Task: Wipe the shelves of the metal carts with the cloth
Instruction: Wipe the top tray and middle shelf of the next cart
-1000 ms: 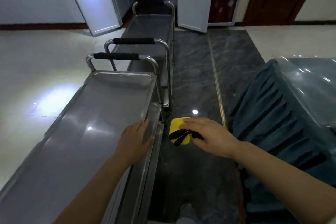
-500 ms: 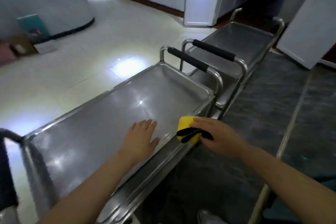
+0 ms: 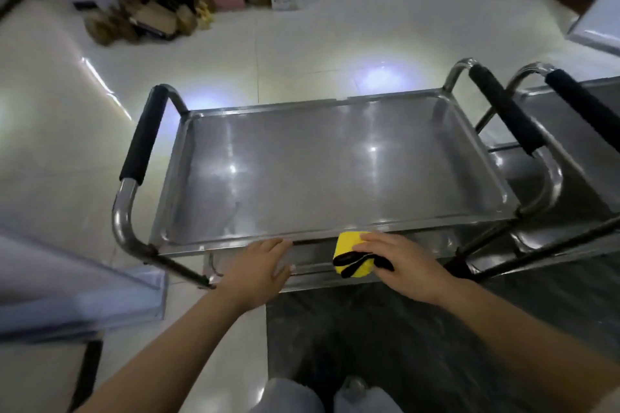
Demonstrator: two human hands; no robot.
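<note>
Since the earlier frames my view has swung: the cart that ran away from me lengthwise now lies broadside, and both hands have come off its side edge to the near long rim.

1. Floor (image 3: pixel 302 54): pale tile beyond the cart, dark stone under my feet. Boxes and bags (image 3: pixel 161 10) are piled at the far left.
2. Near cart (image 3: pixel 335 100): its top shelf (image 3: pixel 335 171) is a shallow steel tray with its long axis running left to right, a black-gripped handle (image 3: pixel 142 141) at the left end and another at the right end. It lies directly ahead of both hands, on the far side of the rim.
3. Second cart (image 3: pixel 577 131): nested against the right end of the first, mostly out of view.
4. Left hand (image 3: pixel 258 270): released, fingers straight, palm resting on the near rim left of centre. It holds nothing.
5. Right hand (image 3: pixel 399 265): grasping the cloth, fingers laid over it at the near rim right of centre.
6. Cloth (image 3: pixel 352 256): a folded yellow pad with black straps, just below the rim and not yet on the shelf surface.

Judgement: the right hand is nearer the work. The coming move is a short lift over the rim, then strokes along the long axis, with the left hand steadying the cart.
</note>
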